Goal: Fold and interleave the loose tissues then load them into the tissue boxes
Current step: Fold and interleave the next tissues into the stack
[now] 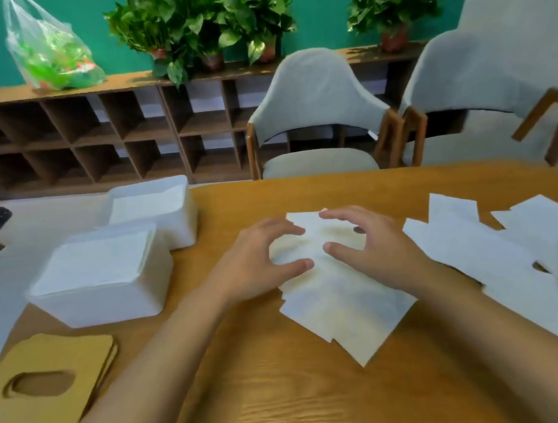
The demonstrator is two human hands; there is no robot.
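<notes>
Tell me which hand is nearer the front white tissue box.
Left. The left hand lies just right of the box; the right hand rests farther right, across the tissue stack.

The left hand and right hand touch the fanned tissue stack.
</notes>
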